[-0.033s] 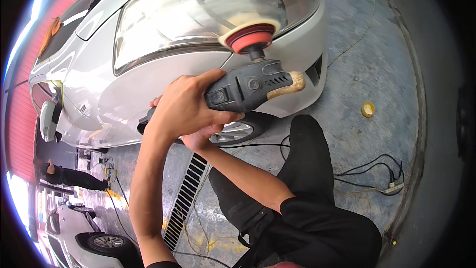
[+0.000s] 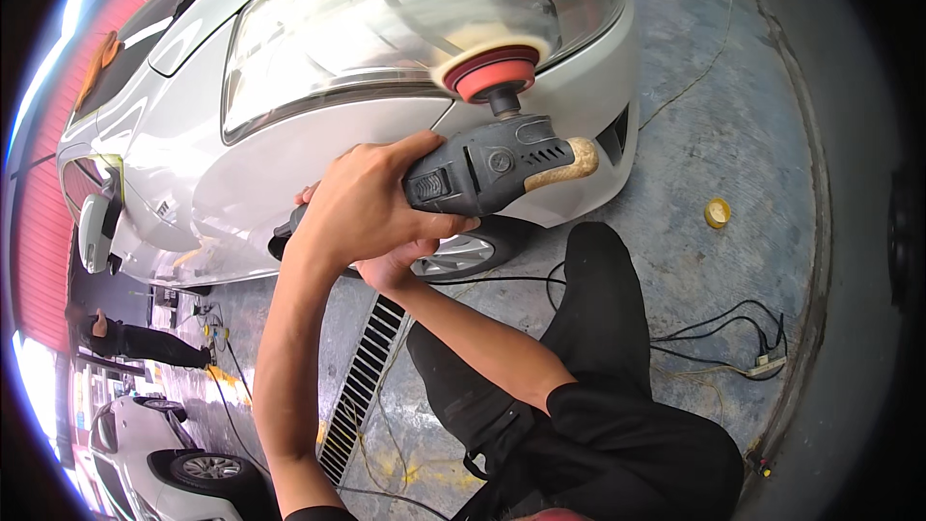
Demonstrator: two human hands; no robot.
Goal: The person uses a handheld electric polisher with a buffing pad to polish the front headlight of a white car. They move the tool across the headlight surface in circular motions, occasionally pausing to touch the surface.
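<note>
Head view: a worker's left hand (image 2: 362, 198) wraps the body of a grey polisher (image 2: 473, 174), fingers bent around it, while the right hand (image 2: 394, 265) sits beneath, so largely covered that its grip cannot be told. The polisher is raised before the nose of a white car (image 2: 231, 178), its red-backed pad (image 2: 494, 72), foam rim blurred, at the lower edge of the headlight (image 2: 338, 34). Trouble could start at that edge: a tilt or slip might bring the pad onto the bumper (image 2: 584, 92) or let it catch the panel seam (image 2: 443, 117), and lingering on one spot could overheat the lens. Below, a black cable (image 2: 497, 280) crosses the floor between the wheel (image 2: 463, 256) and the worker's knee (image 2: 596, 246), where a shifting leg could snag it. Farther right lie a yellow tub (image 2: 717, 213) and a power strip (image 2: 767, 364) with looped leads, near a grey wall (image 2: 858, 116) that bounds that side. To the left run a drain grate (image 2: 369, 357), a dark-clad person (image 2: 154, 343) and a second car (image 2: 130, 434).
</note>
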